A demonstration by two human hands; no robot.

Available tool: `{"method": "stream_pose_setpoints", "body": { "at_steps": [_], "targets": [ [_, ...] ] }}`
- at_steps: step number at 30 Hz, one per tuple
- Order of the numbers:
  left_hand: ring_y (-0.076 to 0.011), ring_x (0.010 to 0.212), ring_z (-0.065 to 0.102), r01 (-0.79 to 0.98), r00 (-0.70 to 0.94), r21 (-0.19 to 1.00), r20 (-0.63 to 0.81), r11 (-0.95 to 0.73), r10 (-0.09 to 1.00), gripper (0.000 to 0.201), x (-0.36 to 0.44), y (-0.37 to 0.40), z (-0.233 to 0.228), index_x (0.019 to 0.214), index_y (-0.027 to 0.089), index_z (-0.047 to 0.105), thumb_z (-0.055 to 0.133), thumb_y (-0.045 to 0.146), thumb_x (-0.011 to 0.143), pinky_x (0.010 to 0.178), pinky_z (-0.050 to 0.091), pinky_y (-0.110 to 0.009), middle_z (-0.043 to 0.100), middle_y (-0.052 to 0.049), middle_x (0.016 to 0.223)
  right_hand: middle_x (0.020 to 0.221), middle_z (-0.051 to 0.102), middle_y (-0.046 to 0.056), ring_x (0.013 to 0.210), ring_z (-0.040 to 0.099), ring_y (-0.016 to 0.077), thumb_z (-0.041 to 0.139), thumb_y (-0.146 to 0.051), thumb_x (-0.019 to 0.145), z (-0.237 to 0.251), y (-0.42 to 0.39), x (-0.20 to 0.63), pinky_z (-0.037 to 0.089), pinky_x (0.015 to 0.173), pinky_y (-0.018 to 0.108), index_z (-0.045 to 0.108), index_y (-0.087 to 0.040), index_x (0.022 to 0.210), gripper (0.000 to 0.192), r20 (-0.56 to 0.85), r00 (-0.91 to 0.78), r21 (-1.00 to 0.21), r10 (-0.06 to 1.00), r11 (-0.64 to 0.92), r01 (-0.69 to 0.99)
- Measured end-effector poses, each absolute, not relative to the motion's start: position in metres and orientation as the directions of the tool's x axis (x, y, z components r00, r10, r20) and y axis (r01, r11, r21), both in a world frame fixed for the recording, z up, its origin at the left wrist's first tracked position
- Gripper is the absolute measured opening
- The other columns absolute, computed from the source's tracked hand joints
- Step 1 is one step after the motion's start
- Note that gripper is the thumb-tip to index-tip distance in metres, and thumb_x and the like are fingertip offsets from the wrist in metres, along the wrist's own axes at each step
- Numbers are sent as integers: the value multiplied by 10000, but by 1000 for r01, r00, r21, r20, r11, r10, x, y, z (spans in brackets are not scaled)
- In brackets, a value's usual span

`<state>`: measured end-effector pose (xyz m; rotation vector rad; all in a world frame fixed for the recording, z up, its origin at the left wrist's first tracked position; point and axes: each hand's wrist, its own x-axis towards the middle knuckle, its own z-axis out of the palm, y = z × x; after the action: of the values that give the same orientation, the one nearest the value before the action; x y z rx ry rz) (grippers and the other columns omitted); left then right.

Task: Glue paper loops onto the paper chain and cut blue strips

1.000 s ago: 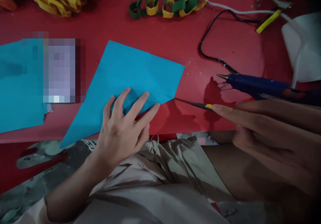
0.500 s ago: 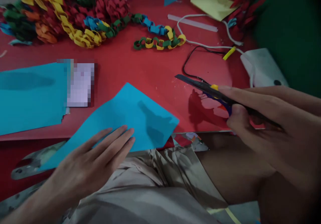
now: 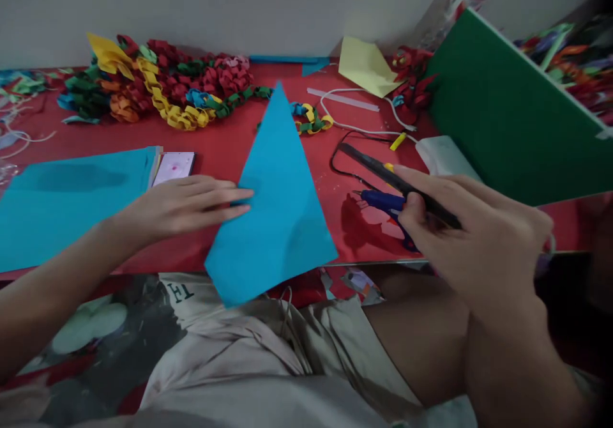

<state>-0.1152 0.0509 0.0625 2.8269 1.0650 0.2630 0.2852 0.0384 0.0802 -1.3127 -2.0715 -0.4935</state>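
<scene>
Now the left hand [image 3: 189,203] lies flat on the red table [image 3: 268,135], fingers stretched out and pointing right, their tips on the left edge of a blue paper triangle [image 3: 275,207]. It grips nothing; it only presses down on the sheet. The triangle has its sharp tip at the far end, near the paper chains, and its wide near end hangs over the table's front edge above the person's lap.

To the right, the right hand [image 3: 472,236] is closed around a pair of scissors [image 3: 383,171]. The dark blades, as far as can be seen, lie together and point far and left, well apart from the blue triangle; a small yellow part shows where the blades meet the hand. Just beneath the scissors a blue glue gun [image 3: 385,203] rests on the table, its black cord [image 3: 342,160] looping away toward the far side.

On the left a larger blue sheet [image 3: 67,201] lies flat, with a phone [image 3: 175,166] just beside its right edge. Along the far side of the table sits a heap of coloured paper chains [image 3: 158,89], and a yellow sheet [image 3: 366,67] lies further right. A green board [image 3: 512,118] stands tilted at the right, with a white block [image 3: 443,156] at its near left corner.
</scene>
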Motion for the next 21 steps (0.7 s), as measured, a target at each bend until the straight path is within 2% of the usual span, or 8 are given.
{"method": "stream_pose_setpoints", "body": {
  "at_steps": [1, 3, 7, 9, 11, 15, 18, 21],
  "targets": [
    [-179, 1388, 607, 602, 786, 211, 15, -770, 618, 448, -114, 68, 56, 1300, 359, 727, 348, 263, 1081, 1213, 461, -409, 648, -3, 1479, 901, 818, -1, 660, 720, 118, 678, -127, 888, 80, 38, 285, 498, 576, 235, 790, -242, 1157, 314, 677, -309, -7, 668, 426, 905],
    [-214, 1509, 479, 625, 774, 253, -79, -738, 628, 485, -115, 84, 44, 1385, 296, 673, 317, 225, 1064, 1278, 356, -518, 594, -29, 1537, 914, 818, -4, 648, 717, 126, 686, -139, 885, 78, 34, 283, 483, 551, 258, 783, -248, 1179, 329, 665, -320, 26, 675, 407, 913],
    [-257, 1621, 260, 690, 716, 286, -130, -665, 686, 497, -120, 69, 28, 1554, 277, 493, 430, 348, 1066, 1309, 232, -595, 422, -49, 1672, 1025, 824, -9, 672, 739, 157, 659, -147, 911, 77, 21, 274, 479, 539, 318, 711, -285, 1315, 430, 597, -372, 39, 710, 438, 898],
    [-285, 1613, 277, 687, 717, 291, -118, -666, 687, 533, -118, 58, 28, 1574, 275, 465, 496, 396, 1056, 1304, 251, -576, 338, -63, 1717, 1084, 817, -11, 714, 760, 161, 615, -155, 943, 79, 17, 269, 498, 559, 328, 654, -326, 1378, 469, 526, -433, -21, 732, 520, 854],
    [-302, 1588, 326, 713, 690, 267, -105, -648, 716, 498, -115, 51, 31, 1568, 285, 478, 471, 343, 1073, 1284, 290, -548, 322, -65, 1727, 1103, 813, -20, 760, 779, 148, 584, -160, 964, 81, 18, 263, 512, 561, 321, 614, -354, 1401, 479, 460, -531, -62, 711, 623, 780],
    [-253, 1504, 442, 793, 602, 215, -124, -571, 789, 505, -111, 48, 36, 1491, 304, 564, 254, 173, 1115, 1253, 310, -522, 485, -30, 1627, 1086, 819, -51, 786, 789, 112, 557, -155, 984, 79, 28, 254, 542, 568, 301, 630, -348, 1342, 413, 375, -668, -21, 643, 727, 687],
    [-220, 1517, 430, 756, 640, 265, -104, -599, 762, 461, -114, 48, 32, 1536, 280, 501, 297, 232, 1126, 1265, 301, -465, 486, -1, 1632, 1115, 820, -61, 830, 796, 113, 585, -163, 991, 75, 36, 248, 575, 641, 298, 655, -331, 1304, 363, 336, -695, -62, 636, 751, 658],
    [-244, 1549, 392, 711, 685, 275, -65, -647, 726, 499, -118, 48, 24, 1600, 266, 407, 380, 359, 1111, 1294, 249, -463, 428, 8, 1673, 1107, 821, -87, 857, 799, 111, 600, -170, 998, 70, 43, 240, 578, 676, 298, 644, -357, 1340, 392, 307, -722, -83, 620, 773, 628]
  ]
}}
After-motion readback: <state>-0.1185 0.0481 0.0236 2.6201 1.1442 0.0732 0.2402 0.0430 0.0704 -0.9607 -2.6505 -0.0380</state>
